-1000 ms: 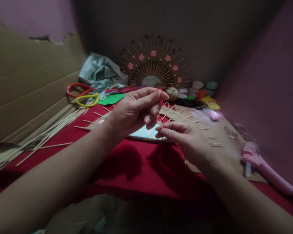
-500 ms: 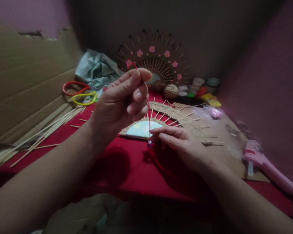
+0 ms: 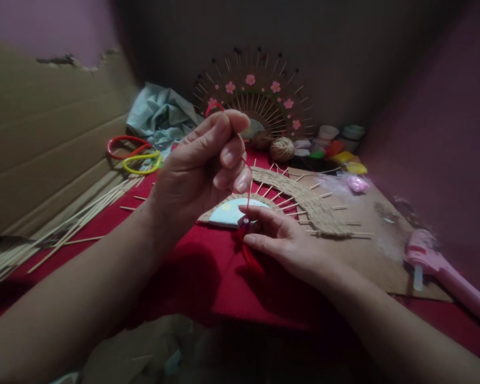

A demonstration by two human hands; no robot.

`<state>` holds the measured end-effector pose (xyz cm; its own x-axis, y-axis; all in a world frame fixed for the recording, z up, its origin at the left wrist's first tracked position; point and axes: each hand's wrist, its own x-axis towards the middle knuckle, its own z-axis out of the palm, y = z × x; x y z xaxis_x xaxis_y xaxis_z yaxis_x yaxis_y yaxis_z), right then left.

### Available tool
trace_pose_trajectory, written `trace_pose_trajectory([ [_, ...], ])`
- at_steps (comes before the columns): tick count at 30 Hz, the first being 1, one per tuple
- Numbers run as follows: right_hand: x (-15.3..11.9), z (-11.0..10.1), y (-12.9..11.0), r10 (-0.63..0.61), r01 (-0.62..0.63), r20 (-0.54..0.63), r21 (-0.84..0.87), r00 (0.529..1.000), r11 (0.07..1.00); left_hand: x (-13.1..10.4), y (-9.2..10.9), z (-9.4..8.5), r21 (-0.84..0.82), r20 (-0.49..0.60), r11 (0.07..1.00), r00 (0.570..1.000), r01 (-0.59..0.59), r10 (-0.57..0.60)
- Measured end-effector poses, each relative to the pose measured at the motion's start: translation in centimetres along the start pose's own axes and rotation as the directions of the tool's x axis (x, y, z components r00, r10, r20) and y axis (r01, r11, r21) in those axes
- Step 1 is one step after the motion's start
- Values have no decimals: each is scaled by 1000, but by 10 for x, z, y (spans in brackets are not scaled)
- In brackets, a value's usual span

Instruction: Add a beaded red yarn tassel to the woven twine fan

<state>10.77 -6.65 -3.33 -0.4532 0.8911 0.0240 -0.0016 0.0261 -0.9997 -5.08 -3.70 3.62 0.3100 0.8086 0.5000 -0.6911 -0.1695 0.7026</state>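
Note:
My left hand is raised in the middle, its thumb and index finger pinched on a thin red cord. A red loop of the cord rises above the knuckles. Small white and purple beads hang on the cord, above a red tassel. My right hand is at the beads: the index finger lies along the cord above them and the thumb rests over the tassel top. Its other fingers are mostly hidden. Behind both hands lies a woven half-round fan piece with sticks and a pale blue centre.
Thin sticks and red-and-yellow-handled scissors lie left. A flowered fan stands behind a twine ball. At right, a pink glue gun rests by a board. Red cloth covers the table.
My right thumb has moved down and left onto the tassel, and the beads sit higher, between thumb and index finger. My left hand keeps its pinch. The view has shifted slightly.

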Motion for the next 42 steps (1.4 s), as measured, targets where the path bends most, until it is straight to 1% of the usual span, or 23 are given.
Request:
trace_pose_trajectory([
  [2,-1,4,-2,29,-28,6,-92,1000,995,-1,1,2,-1,-16,1000,1000,-10,10],
  [4,-2,7,-3,71,-68,26,-113,997,991,0,3,3,6,-38,1000,999,-24,24],
  [6,-4,8,-3,99,-98,48,-33,994,995,3,6,2,12,-76,999,996,-41,42],
  [8,-5,6,-3,94,-98,62,72,994,993,6,9,-2,12,-123,998,990,-65,66],
  [10,-6,3,-3,102,-113,85,126,991,986,10,12,-7,13,-165,996,983,-84,85],
  [13,-8,-5,-4,134,-145,85,137,987,980,15,17,-14,17,-224,994,969,-107,109],
  [17,-14,-15,-6,188,-201,99,143,977,969,20,20,-24,-2,-319,993,941,-115,108],
  [19,-21,-20,-9,234,-241,76,96,969,966,23,21,-30,6,-357,995,929,-104,100],
  [22,-36,-28,-14,293,-293,-12,-22,956,956,26,20,-42,37,-398,996,914,-75,84],
  [25,-53,-37,-18,308,-318,-83,-148,948,937,29,17,-53,94,-447,995,894,12,32],
  [28,-65,-47,-20,252,-280,-128,-316,959,907,30,13,-60,139,-503,982,863,124,-38],
  [30,-70,-53,-21,185,-230,-140,-484,973,844,30,11,-64,184,-515,964,855,190,-70],
  [32,-72,-59,-21,135,-186,-128,-637,983,748,30,10,-68,286,-460,920,881,268,-114],
  [34,-74,-64,-19,96,-153,-120,-740,988,655,30,10,-70,392,-357,856,913,338,-197],
  [35,-75,-66,-18,72,-136,-116,-776,991,616,30,10,-71,433,-305,822,918,369,-252],
  [37,-77,-70,-16,22,-101,-107,-826,994,555,29,12,-70,478,-241,773,909,417,-341],
  [39,-81,-73,-14,-10,-78,-98,-846,995,528,26,15,-68,503,-193,758,908,416,-371],
  [42,-87,-78,-12,-15,-73,-94,-854,995,515,21,22,-64,554,-96,754,926,354,-364],
])
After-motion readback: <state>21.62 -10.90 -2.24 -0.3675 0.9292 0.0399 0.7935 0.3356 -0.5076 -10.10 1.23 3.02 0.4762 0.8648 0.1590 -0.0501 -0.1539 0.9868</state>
